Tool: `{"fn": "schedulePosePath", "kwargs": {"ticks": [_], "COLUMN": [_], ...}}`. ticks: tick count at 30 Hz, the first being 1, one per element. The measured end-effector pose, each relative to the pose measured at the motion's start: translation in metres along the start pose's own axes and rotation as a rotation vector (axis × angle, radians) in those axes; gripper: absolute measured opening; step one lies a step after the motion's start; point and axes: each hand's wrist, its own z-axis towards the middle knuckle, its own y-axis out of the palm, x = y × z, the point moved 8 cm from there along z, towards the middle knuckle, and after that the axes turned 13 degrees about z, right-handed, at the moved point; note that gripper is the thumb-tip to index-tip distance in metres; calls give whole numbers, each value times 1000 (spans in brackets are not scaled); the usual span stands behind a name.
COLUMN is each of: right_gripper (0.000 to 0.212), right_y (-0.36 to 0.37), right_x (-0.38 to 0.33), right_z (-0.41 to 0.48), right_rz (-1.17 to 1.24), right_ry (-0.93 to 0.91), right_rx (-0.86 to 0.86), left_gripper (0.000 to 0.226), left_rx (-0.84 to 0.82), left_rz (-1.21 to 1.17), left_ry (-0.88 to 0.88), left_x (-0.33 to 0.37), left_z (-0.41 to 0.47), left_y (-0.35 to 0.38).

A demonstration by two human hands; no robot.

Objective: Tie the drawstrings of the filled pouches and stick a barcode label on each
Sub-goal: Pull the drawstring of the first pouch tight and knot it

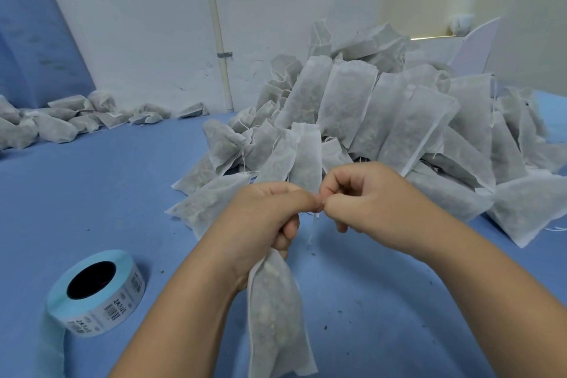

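Left of the left hand, a label roll rests on the blue table, with glossy white barcode labels on a pale blue liner. The left hand grips the gathered neck of a pouch. The pouch hangs below the fist, its long axis running down toward the person; it is thin, papery, translucent and lumpy with dry fill. The right hand meets the left fingertip to fingertip, both pinching the fine white drawstring, whose ends dangle between them. The knot seems unfinished. Beyond the right hand slumps a pile of filled pouches.
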Motion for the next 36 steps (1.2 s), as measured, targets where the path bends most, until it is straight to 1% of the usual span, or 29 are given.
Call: {"fn": "schedulePosePath", "kwargs": {"ticks": [2, 5, 8, 11, 12, 14, 18, 22, 25, 27, 30, 32, 34, 36], "right_gripper": [7, 9, 9, 20, 23, 20, 10, 4, 6, 10, 19, 20, 11, 5], "right_y": [-1, 2, 4, 8, 10, 13, 12, 15, 20, 20, 15, 10, 7, 4], "right_x": [4, 7, 8, 11, 11, 9, 9, 12, 12, 13, 17, 18, 19, 20], "right_z": [2, 3, 3, 3, 3, 3, 3, 3, 3, 3, 4, 5, 4, 4], "right_rz": [77, 212, 356, 481, 510, 523, 526, 519, 537, 562, 591, 550, 488, 428], "right_ry": [15, 25, 34, 46, 41, 10, -4, 20, 32, 46, 95, 124, 152, 182], "right_rx": [0, -34, -16, 31, 46, 64, 62, 22, -12, -16, 6, 16, 23, 18], "left_gripper": [26, 24, 19, 17, 20, 23, 14, 18, 20, 19, 13, 14, 20, 18], "left_rx": [4, -18, -28, -62, -84, -133, -166, -129, -144, -112, 57, 146, 158, 125], "left_rz": [-68, -150, -211, -330, -379, -458, -497, -475, -459, -424, -214, -44, 93, 151], "left_ry": [-1, 3, -10, -71, -102, -153, -160, -141, -127, -100, -14, 58, 119, 155], "left_x": [-1, 0, 0, -3, -4, -6, -5, -7, -7, -5, -4, -1, 4, 8], "left_z": [2, 2, 1, 1, 1, 1, 3, 3, 2, 3, 5, 4, 2, 1], "left_y": [-2, -2, -2, 1, 3, 7, 8, 6, 6, 3, -10, -16, -15, -11]}}
